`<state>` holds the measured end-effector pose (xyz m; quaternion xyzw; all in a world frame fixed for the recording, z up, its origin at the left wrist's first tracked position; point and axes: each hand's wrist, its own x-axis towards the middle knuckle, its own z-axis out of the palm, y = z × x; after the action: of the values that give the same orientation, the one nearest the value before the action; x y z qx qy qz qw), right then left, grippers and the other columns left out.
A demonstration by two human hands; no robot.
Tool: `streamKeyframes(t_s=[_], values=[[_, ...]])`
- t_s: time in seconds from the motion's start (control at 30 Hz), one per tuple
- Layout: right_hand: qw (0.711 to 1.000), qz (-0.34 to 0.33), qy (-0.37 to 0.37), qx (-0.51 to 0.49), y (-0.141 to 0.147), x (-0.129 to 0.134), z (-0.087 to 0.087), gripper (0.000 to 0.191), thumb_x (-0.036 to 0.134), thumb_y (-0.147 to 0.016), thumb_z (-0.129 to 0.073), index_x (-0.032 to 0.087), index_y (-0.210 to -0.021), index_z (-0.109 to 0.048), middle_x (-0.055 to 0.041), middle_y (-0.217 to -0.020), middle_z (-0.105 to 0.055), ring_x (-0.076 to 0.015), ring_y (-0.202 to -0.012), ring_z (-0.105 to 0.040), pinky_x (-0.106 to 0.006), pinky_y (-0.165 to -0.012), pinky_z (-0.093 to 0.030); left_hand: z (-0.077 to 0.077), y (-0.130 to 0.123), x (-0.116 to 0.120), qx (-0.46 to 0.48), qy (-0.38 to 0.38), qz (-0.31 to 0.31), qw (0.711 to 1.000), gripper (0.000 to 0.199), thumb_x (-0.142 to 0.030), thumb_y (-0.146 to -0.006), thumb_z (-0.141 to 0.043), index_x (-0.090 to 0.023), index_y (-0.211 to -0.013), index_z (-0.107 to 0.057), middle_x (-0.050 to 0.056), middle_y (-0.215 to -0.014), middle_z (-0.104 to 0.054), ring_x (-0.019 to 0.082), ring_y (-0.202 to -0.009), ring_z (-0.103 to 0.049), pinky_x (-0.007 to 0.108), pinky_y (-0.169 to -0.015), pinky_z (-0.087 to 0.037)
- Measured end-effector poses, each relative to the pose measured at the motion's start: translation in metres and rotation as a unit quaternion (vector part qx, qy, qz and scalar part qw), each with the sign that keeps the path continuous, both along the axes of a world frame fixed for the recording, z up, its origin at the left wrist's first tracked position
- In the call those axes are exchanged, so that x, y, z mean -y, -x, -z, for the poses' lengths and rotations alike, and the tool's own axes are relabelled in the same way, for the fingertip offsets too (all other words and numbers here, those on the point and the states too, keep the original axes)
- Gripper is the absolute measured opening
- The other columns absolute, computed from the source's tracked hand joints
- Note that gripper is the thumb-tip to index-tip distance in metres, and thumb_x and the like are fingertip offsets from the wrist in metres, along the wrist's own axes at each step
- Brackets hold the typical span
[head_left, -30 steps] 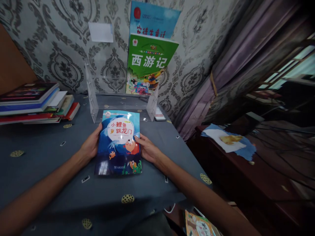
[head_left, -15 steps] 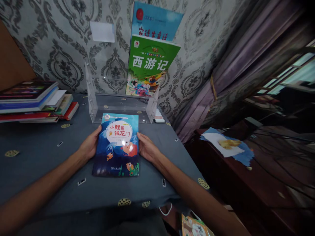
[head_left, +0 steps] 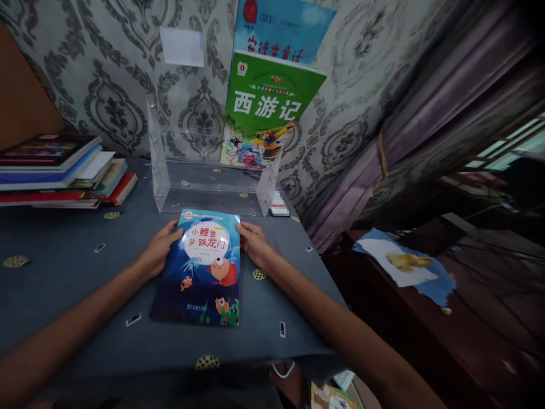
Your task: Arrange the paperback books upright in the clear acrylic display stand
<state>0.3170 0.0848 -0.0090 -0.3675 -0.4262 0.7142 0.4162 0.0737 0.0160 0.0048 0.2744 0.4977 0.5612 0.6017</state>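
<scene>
A blue children's book (head_left: 200,270) with orange fish on its cover is held up between both hands, cover facing me. My left hand (head_left: 159,247) grips its upper left edge, the thumb on the cover. My right hand (head_left: 255,244) pinches the upper right edge. Just behind the book stands a clear acrylic rack (head_left: 213,190) on the table. A green book (head_left: 270,113) stands in the rack's right part, with a light blue book (head_left: 283,31) behind and above it.
A stack of books (head_left: 51,170) lies at the left on the grey-blue tablecloth (head_left: 85,295). To the right hang a purple curtain (head_left: 366,176) and a dark red cabinet (head_left: 426,346) bearing a blue-and-white cloth (head_left: 404,267). A patterned wall stands behind the rack.
The view has shifted slightly. The blue book appears a little lower and larger, its bottom edge nearer to me. Both hands still hold it.
</scene>
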Motion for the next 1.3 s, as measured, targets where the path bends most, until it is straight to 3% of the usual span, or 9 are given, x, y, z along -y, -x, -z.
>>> streamKeyframes(t_s=[0.23, 0.33, 0.43, 0.57, 0.67, 0.8, 0.97, 1.07, 1.3], values=[[0.997, -0.039, -0.009, 0.072, 0.005, -0.024, 0.001, 0.031, 0.041, -0.073, -0.086, 0.020, -0.068, -0.064, 0.0038, -0.058, -0.064, -0.0110, -0.052, -0.060, -0.023, -0.054, -0.053, -0.006, 0.022, -0.007, -0.246, -0.073, 0.022, 0.966, 0.039, -0.030, -0.078, -0.077, -0.023, -0.115, -0.064, -0.002, -0.075, -0.065, 0.014, -0.056, -0.055, 0.021, -0.048, -0.041], [0.993, -0.056, -0.021, 0.101, 0.008, -0.032, 0.002, 0.027, 0.038, -0.078, -0.082, 0.020, -0.068, -0.064, 0.0033, -0.057, -0.063, -0.0117, -0.052, -0.060, -0.023, -0.052, -0.052, -0.006, 0.033, -0.010, -0.410, -0.142, 0.007, 0.901, 0.024, -0.036, -0.078, -0.072, -0.023, -0.099, -0.070, 0.003, -0.087, -0.066, 0.021, -0.079, -0.061, 0.027, -0.066, -0.050], [0.988, -0.069, -0.037, 0.131, 0.010, -0.038, 0.003, 0.027, 0.036, -0.080, -0.079, 0.019, -0.066, -0.064, 0.0025, -0.055, -0.062, -0.0121, -0.050, -0.057, -0.023, -0.048, -0.047, -0.003, 0.035, -0.012, -0.544, -0.189, 0.023, 0.817, 0.027, -0.040, -0.085, -0.061, -0.023, -0.105, -0.069, 0.008, -0.105, -0.069, 0.029, -0.101, -0.061, 0.041, -0.094, -0.050], [0.982, -0.067, -0.066, 0.161, 0.010, -0.042, 0.004, 0.027, 0.035, -0.082, -0.075, 0.021, -0.064, -0.061, 0.0039, -0.051, -0.057, -0.0123, -0.047, -0.052, -0.024, -0.048, -0.044, 0.004, 0.033, -0.011, -0.597, -0.223, 0.085, 0.766, 0.033, -0.040, -0.091, -0.049, -0.023, -0.116, -0.064, 0.011, -0.119, -0.069, 0.032, -0.114, -0.059, 0.047, -0.105, -0.045], [0.954, -0.011, -0.152, 0.260, 0.005, -0.039, 0.000, 0.011, 0.029, -0.083, -0.075, 0.023, -0.079, -0.068, 0.0036, -0.053, -0.058, -0.0166, -0.052, -0.057, -0.029, -0.057, -0.047, 0.007, 0.032, -0.011, -0.614, -0.223, 0.101, 0.750, 0.036, -0.040, -0.093, -0.046, -0.022, -0.121, -0.061, 0.012, -0.122, -0.068, 0.033, -0.115, -0.060, 0.049, -0.104, -0.046], [0.841, 0.075, -0.334, 0.420, 0.005, -0.022, -0.009, 0.019, 0.028, -0.089, -0.069, 0.024, -0.107, -0.073, -0.0083, -0.090, -0.074, -0.0286, -0.093, -0.069, -0.042, -0.091, -0.051, 0.010, 0.033, -0.011, -0.620, -0.222, 0.098, 0.746, 0.036, -0.038, -0.094, -0.046, -0.022, -0.123, -0.060, 0.014, -0.126, -0.067, 0.034, -0.117, -0.059, 0.051, -0.105, -0.045], [0.808, -0.095, -0.491, 0.313, 0.024, 0.000, -0.010, 0.029, 0.032, -0.097, -0.061, 0.028, -0.124, -0.070, -0.0096, -0.132, -0.070, -0.0295, -0.129, -0.059, -0.051, -0.117, -0.039, 0.013, 0.032, -0.011, -0.614, -0.220, 0.092, 0.753, 0.036, -0.039, -0.094, -0.048, -0.023, -0.124, -0.060, 0.013, -0.127, -0.066, 0.033, -0.119, -0.058, 0.051, -0.107, -0.044], [0.798, -0.144, -0.501, 0.303, 0.033, 0.004, -0.006, 0.034, 0.033, -0.097, -0.062, 0.030, -0.131, -0.066, -0.0080, -0.142, -0.066, -0.0286, -0.140, -0.053, -0.054, -0.125, -0.030, 0.013, 0.031, -0.010, -0.617, -0.218, 0.093, 0.750, 0.037, -0.040, -0.095, -0.047, -0.022, -0.124, -0.060, 0.014, -0.127, -0.066, 0.034, -0.118, -0.059, 0.051, -0.107, -0.044], [0.730, -0.056, -0.468, 0.495, 0.025, 0.007, -0.004, 0.040, 0.025, -0.101, -0.052, 0.012, -0.138, -0.057, -0.0202, -0.146, -0.061, -0.0299, -0.141, -0.053, -0.054, -0.125, -0.028, 0.013, 0.034, -0.010, -0.640, -0.218, 0.094, 0.730, 0.038, -0.040, -0.096, -0.045, -0.021, -0.126, -0.057, 0.013, -0.128, -0.068, 0.032, -0.120, -0.061, 0.050, -0.108, -0.046]])
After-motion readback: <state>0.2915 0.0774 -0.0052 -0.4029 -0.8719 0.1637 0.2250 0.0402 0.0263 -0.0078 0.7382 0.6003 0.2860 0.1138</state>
